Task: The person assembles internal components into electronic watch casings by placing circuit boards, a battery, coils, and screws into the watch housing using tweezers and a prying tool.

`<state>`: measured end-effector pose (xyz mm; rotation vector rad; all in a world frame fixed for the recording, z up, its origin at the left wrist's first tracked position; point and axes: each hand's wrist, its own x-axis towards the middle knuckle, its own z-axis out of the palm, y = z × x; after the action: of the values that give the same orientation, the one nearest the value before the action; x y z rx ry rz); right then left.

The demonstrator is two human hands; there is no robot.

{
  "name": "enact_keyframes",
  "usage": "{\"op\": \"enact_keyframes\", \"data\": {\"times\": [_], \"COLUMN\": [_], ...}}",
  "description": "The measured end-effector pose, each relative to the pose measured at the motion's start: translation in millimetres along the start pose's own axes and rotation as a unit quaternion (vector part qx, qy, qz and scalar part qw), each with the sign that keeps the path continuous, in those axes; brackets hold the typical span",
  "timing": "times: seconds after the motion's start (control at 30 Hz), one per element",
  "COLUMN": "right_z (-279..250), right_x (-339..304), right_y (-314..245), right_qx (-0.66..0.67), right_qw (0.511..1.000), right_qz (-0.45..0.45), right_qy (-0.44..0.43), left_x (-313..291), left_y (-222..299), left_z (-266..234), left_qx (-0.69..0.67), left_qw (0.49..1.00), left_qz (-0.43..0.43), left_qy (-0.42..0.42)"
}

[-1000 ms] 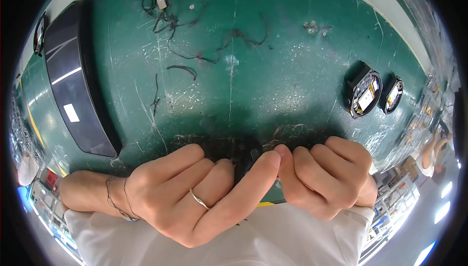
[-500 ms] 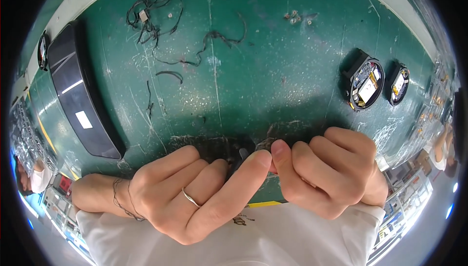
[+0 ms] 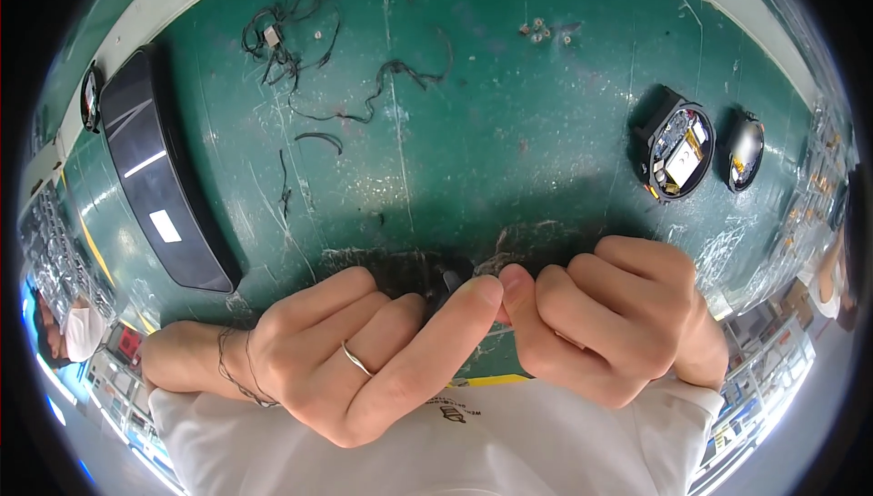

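Observation:
Close to my body, my left hand (image 3: 355, 350), with a ring and a thin dark cord at the wrist, curls around a small black part (image 3: 457, 272). Only a bit of that part shows above the fingers, so its kind is unclear. My right hand (image 3: 609, 323) is closed, its thumb and forefinger pinched together against the left fingertip. Whatever lies in that pinch is hidden. Beyond the right hand stands an open watch case (image 3: 688, 161) with its circuit board and white battery showing. A second open round case (image 3: 746, 152) sits to its right.
A long curved black panel (image 3: 177, 178) with a white label lies at the left, near a small round black part (image 3: 90, 98). Tangled black wires (image 3: 277, 55) spread over the green tabletop (image 3: 509, 132). Several tiny metal pieces (image 3: 538, 34) lie at the far side.
The whole view has shifted slightly. Both hands keep almost the same pose, fingertips still together. A bright glare now covers the upper part of the rightmost round case.

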<state>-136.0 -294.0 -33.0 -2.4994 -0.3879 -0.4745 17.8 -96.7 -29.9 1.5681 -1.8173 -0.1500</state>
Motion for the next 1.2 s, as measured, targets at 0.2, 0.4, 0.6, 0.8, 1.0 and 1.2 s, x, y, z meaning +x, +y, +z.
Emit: {"op": "enact_keyframes", "data": {"times": [0.2, 0.4, 0.6, 0.8, 1.0, 1.2], "right_z": [-6, -1, 4, 2, 2, 4], "right_x": [-7, -1, 2, 3, 1, 1], "right_y": [8, 3, 0, 5, 1, 2], "right_qx": [0.025, 0.002, 0.025, 0.009, 0.008, 0.004], "right_qw": [1.0, 1.0, 0.999, 1.0, 1.0, 1.0], "right_qz": [0.007, -0.001, -0.026, -0.017, -0.019, -0.02], "right_qy": [0.008, 0.006, 0.002, 0.006, 0.002, 0.005], "left_x": [2, -1, -5, -7, -5, -6], "left_y": [6, 4, 3, 0, 4, 2], "left_z": [22, 11, 9, 8, 9, 9], "left_qx": [0.065, 0.05, 0.05, 0.056, 0.05, 0.058], "left_qw": [0.995, 0.997, 0.997, 0.997, 0.997, 0.997], "left_qz": [-0.024, -0.03, -0.029, -0.026, -0.032, -0.028], "left_qy": [0.069, 0.052, 0.056, 0.051, 0.048, 0.051]}}
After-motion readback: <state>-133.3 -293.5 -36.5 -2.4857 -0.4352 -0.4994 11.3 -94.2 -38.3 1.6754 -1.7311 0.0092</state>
